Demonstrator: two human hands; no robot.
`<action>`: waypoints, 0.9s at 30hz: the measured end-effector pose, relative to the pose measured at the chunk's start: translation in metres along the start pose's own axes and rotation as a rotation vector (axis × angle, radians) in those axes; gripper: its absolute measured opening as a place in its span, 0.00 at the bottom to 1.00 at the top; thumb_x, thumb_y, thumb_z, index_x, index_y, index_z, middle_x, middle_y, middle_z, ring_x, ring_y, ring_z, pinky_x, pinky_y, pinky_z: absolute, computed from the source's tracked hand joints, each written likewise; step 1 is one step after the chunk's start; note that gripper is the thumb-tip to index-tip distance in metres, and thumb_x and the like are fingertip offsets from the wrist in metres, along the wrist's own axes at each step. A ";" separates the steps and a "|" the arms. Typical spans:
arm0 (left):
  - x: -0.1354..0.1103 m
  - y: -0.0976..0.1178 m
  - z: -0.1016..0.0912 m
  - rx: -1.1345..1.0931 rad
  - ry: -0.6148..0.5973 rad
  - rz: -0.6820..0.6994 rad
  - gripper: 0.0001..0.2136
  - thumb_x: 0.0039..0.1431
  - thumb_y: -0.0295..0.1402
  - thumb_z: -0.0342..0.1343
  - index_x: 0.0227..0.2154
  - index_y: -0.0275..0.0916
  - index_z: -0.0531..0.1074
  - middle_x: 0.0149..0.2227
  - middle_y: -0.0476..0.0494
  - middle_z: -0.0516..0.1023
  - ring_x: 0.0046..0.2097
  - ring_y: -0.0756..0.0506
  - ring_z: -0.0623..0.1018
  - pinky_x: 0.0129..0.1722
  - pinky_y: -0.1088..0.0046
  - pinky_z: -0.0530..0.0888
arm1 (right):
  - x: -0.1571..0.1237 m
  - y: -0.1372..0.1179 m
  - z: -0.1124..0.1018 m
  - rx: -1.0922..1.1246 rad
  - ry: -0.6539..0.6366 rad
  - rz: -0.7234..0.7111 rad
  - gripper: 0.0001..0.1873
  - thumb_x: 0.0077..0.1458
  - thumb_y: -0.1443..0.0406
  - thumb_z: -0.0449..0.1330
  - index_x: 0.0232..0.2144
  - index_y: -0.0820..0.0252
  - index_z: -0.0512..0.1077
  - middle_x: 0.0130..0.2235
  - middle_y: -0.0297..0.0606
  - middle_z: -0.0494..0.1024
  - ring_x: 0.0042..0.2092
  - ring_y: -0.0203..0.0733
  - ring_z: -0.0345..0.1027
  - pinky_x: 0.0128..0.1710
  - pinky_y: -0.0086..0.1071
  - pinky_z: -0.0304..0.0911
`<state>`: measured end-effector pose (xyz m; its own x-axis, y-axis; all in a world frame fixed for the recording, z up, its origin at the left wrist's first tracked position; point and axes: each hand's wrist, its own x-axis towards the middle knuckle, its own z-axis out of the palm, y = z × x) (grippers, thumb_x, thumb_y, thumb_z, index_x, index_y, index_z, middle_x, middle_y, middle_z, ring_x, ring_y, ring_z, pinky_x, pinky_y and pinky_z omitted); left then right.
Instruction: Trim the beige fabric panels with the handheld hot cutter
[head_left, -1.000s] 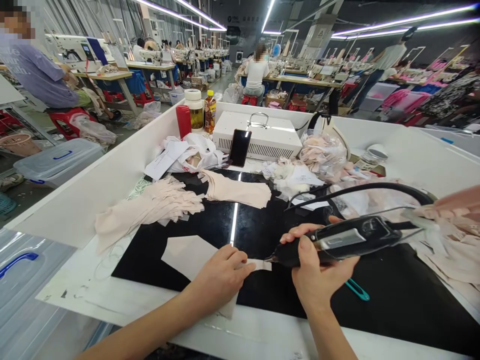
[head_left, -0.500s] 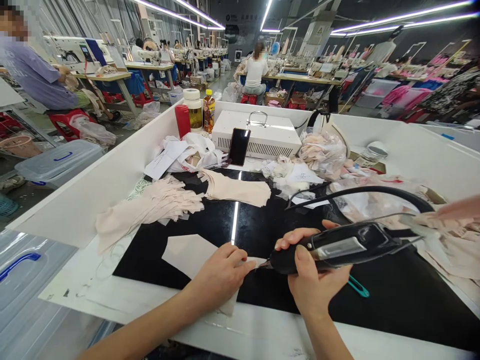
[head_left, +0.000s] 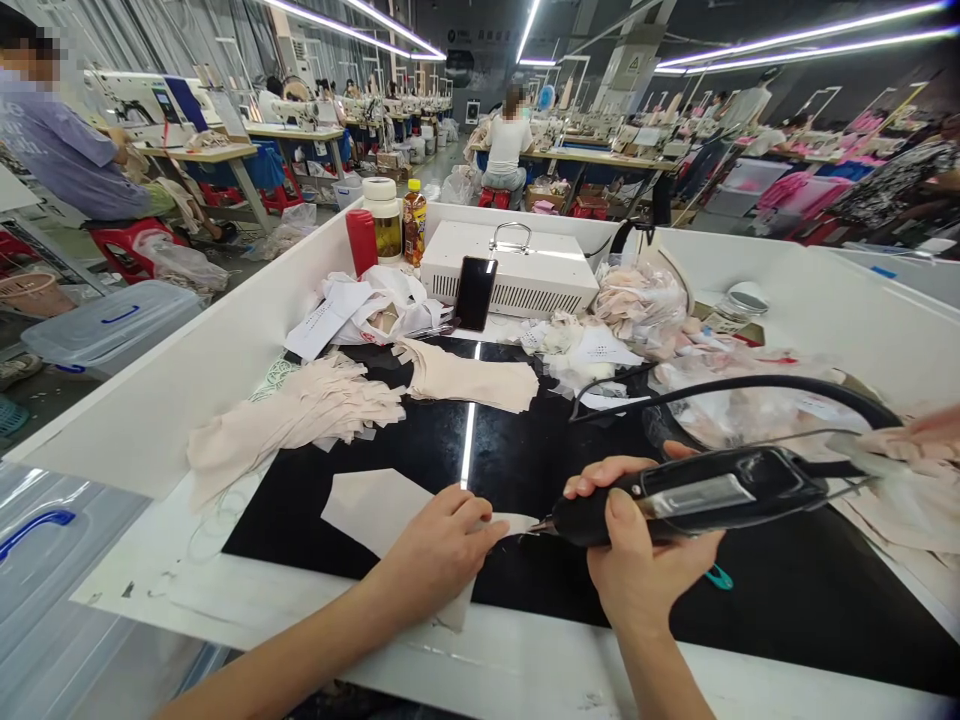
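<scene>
My left hand [head_left: 442, 550] has its fingers bent and pressed together on a pale beige fabric piece [head_left: 371, 508] that lies on the black mat. A narrow end of the fabric sticks out past my fingertips. My right hand [head_left: 637, 560] is wrapped round a black corded hand tool [head_left: 694, 495] with a pointed metal tip. That tip meets or nearly meets the fabric's narrow end; contact is too small to tell. Below the tool, a teal clip-like item [head_left: 720, 577] is partly hidden. Ahead of my hands are a fanned pile of beige pieces [head_left: 296, 415] and a neater stack [head_left: 472, 377].
At the back stand a white vented box [head_left: 510, 265], a phone [head_left: 475, 293], a jar [head_left: 383, 225] and a drink bottle [head_left: 414, 222]. Bagged fabric [head_left: 645, 300] lies back right, and the tool's cable [head_left: 750, 382] arches over. Another person's blurred hand [head_left: 937, 425] shows at right.
My right hand and the tool have moved a little right, away from my left hand, which stays on the fabric. The blurred hand at the right edge has shifted outward.
</scene>
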<state>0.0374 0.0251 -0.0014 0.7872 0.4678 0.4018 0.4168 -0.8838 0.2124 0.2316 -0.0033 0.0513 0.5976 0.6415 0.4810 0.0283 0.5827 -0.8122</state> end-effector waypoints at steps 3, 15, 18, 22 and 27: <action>-0.002 0.003 -0.001 0.043 0.043 -0.016 0.14 0.71 0.19 0.49 0.54 0.35 0.73 0.46 0.40 0.77 0.47 0.43 0.79 0.55 0.61 0.80 | -0.002 0.001 0.001 -0.025 0.005 0.019 0.26 0.59 0.70 0.70 0.56 0.46 0.70 0.34 0.27 0.80 0.31 0.38 0.74 0.33 0.37 0.77; -0.023 0.014 0.005 0.222 -0.041 -0.114 0.19 0.71 0.15 0.41 0.52 0.34 0.74 0.46 0.40 0.80 0.52 0.43 0.82 0.56 0.65 0.82 | -0.013 -0.012 -0.002 -0.065 0.016 -0.032 0.27 0.57 0.71 0.71 0.56 0.50 0.69 0.34 0.28 0.80 0.31 0.39 0.75 0.33 0.38 0.77; -0.024 0.013 0.003 0.246 -0.056 -0.065 0.18 0.69 0.13 0.43 0.52 0.29 0.73 0.47 0.37 0.81 0.51 0.42 0.83 0.56 0.66 0.82 | -0.016 -0.015 -0.002 -0.084 0.034 -0.037 0.27 0.56 0.71 0.71 0.55 0.51 0.69 0.34 0.28 0.80 0.31 0.39 0.75 0.33 0.38 0.77; -0.027 0.013 0.006 0.239 -0.016 -0.076 0.19 0.68 0.13 0.43 0.55 0.26 0.72 0.49 0.35 0.82 0.50 0.42 0.84 0.54 0.67 0.83 | -0.021 -0.018 -0.002 -0.096 0.034 -0.041 0.28 0.55 0.71 0.71 0.55 0.51 0.69 0.34 0.28 0.80 0.30 0.39 0.75 0.32 0.40 0.77; -0.026 0.018 0.015 0.312 0.061 -0.107 0.16 0.75 0.19 0.43 0.55 0.28 0.72 0.50 0.33 0.84 0.50 0.41 0.85 0.47 0.66 0.84 | -0.025 -0.021 -0.002 -0.082 0.023 -0.045 0.28 0.55 0.73 0.71 0.55 0.52 0.69 0.34 0.29 0.80 0.32 0.39 0.75 0.34 0.39 0.77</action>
<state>0.0312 -0.0030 -0.0218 0.7070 0.5485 0.4464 0.6220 -0.7826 -0.0235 0.2172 -0.0325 0.0554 0.6125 0.6032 0.5109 0.1203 0.5677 -0.8144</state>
